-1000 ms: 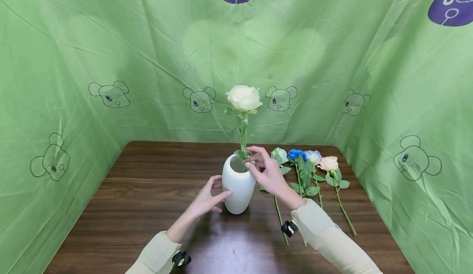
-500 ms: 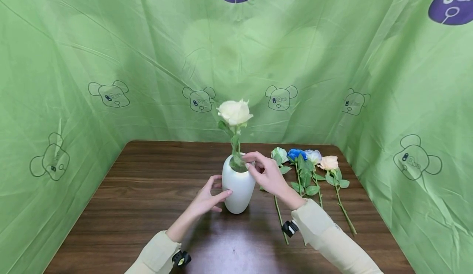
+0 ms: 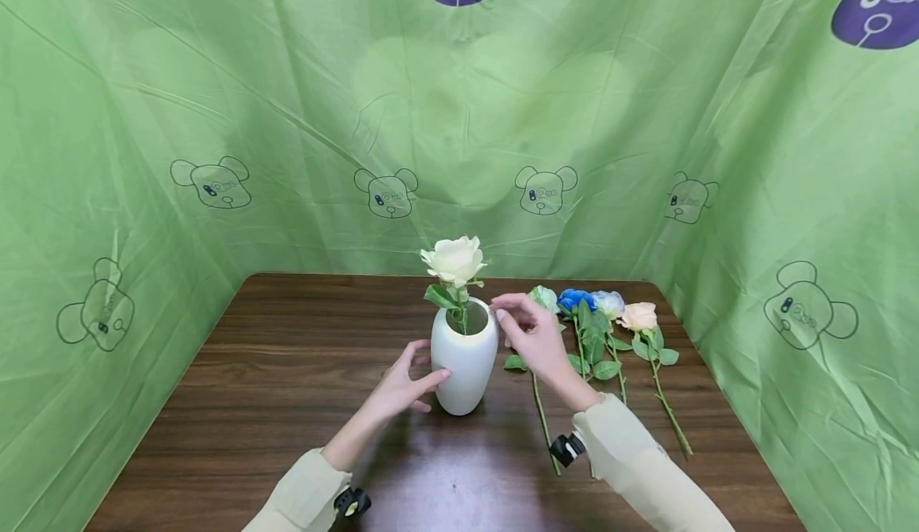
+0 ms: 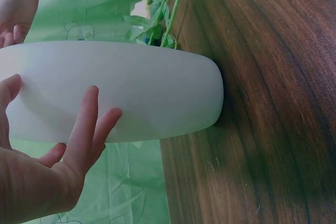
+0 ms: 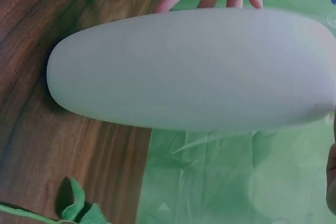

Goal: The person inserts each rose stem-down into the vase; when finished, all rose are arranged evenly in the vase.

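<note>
A white vase [image 3: 463, 372] stands upright on the table, and a white rose [image 3: 455, 262] leans in its mouth with the stem inside. My left hand [image 3: 404, 384] holds the vase's left side, thumb on the near face and fingers spread round it. The left wrist view shows the left fingers [image 4: 84, 124] against the smooth white wall. My right hand [image 3: 534, 336] is beside the vase's rim on the right, apart from the rose, its fingers loosely bent and holding nothing. Only an edge of the right hand [image 5: 332, 177] shows in the right wrist view.
On the brown wooden table [image 3: 287, 356], right of the vase, lie several loose roses, among them a blue rose [image 3: 577, 301], a peach rose [image 3: 639, 317] and a pale green rose [image 3: 544, 299]. Green printed cloth [image 3: 301, 221] hangs around the back and sides.
The white rose has sunk lower into the vase and tips a little left. My right hand has let go of it and moved right. The left hand stays on the vase.
</note>
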Motion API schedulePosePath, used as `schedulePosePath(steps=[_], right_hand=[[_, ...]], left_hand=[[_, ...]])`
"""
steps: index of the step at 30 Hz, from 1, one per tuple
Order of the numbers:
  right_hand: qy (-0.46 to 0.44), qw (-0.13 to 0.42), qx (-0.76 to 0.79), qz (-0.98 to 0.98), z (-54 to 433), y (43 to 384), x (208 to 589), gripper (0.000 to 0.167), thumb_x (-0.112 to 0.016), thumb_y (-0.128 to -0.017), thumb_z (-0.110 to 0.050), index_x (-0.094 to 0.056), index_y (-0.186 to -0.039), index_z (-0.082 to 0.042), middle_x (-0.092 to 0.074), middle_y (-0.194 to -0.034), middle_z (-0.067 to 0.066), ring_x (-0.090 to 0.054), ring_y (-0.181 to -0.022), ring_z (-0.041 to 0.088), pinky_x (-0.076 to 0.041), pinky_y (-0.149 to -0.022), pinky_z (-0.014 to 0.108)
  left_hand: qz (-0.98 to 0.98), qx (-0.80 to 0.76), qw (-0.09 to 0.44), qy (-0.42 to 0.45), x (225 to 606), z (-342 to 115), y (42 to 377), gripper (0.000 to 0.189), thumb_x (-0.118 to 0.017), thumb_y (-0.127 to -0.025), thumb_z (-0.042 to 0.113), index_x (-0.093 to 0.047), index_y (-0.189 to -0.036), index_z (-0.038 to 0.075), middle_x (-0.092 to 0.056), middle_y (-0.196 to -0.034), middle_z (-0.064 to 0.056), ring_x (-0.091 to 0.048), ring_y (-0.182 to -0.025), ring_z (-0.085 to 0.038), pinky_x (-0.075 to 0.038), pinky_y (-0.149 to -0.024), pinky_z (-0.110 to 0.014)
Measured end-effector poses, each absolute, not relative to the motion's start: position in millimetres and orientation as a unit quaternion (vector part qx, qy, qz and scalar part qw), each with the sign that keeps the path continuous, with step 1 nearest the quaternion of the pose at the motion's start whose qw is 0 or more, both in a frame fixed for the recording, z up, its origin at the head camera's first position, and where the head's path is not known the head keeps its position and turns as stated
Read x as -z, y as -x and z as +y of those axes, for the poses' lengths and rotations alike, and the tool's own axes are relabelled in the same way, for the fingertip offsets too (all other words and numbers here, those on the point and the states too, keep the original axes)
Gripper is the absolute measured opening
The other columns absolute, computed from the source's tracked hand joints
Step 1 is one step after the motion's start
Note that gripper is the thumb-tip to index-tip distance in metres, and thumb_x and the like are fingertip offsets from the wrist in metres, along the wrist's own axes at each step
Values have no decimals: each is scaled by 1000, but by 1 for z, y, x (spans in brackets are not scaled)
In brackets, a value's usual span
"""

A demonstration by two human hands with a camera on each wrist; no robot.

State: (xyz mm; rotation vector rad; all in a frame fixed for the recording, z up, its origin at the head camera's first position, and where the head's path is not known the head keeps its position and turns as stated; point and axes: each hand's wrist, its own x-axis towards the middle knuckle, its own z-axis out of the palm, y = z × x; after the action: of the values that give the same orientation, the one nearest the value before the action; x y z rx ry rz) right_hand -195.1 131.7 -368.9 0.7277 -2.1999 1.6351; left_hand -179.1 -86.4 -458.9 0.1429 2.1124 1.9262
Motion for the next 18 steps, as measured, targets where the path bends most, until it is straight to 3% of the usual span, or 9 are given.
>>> schedulePosePath(steps=[3,10,18], right_hand=[[-219,170,-601,-750,140,197,375,14,-53,-86,4,-58,-99,4,-61,-90,21,-50,-47,34,-43,-38,26],[-162,178,-620,-747,161,206,398,18,-52,-85,6,-56,-103,6,-60,-91,21,-49,-45,23,-44,-39,24],[-85,133,-624,-765,181,218,434,22,-53,-84,7,-54,-106,6,-58,-93,23,-51,-47,13,-47,-42,25]], left_hand=[[732,-666,138,-52,460,-87,179,68,-68,-77,34,-30,-130,15,-36,-126,-23,-55,-92,-40,-53,-55,-42],[732,-665,141,-48,459,-86,179,68,-68,-77,35,-30,-130,16,-38,-126,-21,-56,-92,-39,-53,-58,-45],[733,-664,138,-50,460,-86,179,68,-68,-76,35,-30,-130,15,-37,-126,-22,-56,-91,-39,-53,-57,-44]])
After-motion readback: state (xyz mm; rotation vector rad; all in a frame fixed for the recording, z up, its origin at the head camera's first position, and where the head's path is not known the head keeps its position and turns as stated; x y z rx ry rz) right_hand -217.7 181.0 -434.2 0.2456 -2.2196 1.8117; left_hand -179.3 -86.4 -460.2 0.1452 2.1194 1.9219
